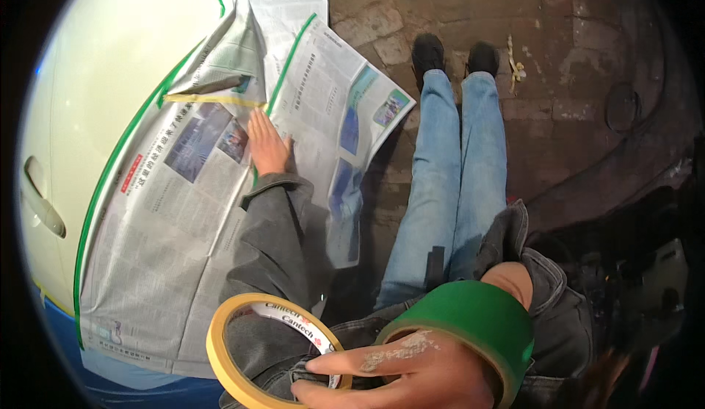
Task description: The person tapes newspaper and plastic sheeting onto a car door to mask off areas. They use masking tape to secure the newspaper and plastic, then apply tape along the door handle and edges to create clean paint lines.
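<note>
My left hand [269,145] lies flat on the newspaper [183,218], fingers stretched out, right beside the end of a yellow tape strip [213,100]. The sheets hang over a pale car body panel, edged with green tape [99,189]. Low in the picture, my right hand [411,372] grips a roll of yellow masking tape [220,357], its fingers hooked over the ring. A wide roll of green tape [470,313] sits around my right wrist like a bracelet.
To the left, the pale car door [66,137] shows a handle [42,197], with a blue lower part [59,335] beneath. A second newspaper sheet [330,93] flares out toward my legs [459,167]. Brick paving [543,122] holds a crumpled tape scrap [517,67].
</note>
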Demonstrator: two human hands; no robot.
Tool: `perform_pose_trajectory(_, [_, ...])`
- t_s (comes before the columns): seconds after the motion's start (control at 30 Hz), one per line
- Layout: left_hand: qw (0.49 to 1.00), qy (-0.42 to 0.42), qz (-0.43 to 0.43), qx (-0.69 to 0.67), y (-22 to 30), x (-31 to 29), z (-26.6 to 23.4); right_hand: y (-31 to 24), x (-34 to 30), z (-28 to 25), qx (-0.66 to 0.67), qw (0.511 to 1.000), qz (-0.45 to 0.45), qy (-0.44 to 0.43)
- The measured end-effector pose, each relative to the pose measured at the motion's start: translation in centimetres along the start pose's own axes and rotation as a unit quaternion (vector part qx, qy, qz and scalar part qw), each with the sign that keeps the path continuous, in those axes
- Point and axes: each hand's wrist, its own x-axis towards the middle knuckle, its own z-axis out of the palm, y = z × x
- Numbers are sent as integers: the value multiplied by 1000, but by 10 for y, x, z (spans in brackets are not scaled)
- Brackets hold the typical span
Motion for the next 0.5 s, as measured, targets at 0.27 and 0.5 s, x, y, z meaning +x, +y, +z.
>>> perform_pose_trajectory(0.27, [999,18,9,47,-4,12,14,35,4,13,-137,967,-201,78])
perform_pose_trajectory(0.5, [996,67,24,-44,-8,15,20,12,14,-9,-68,986,-85,-127])
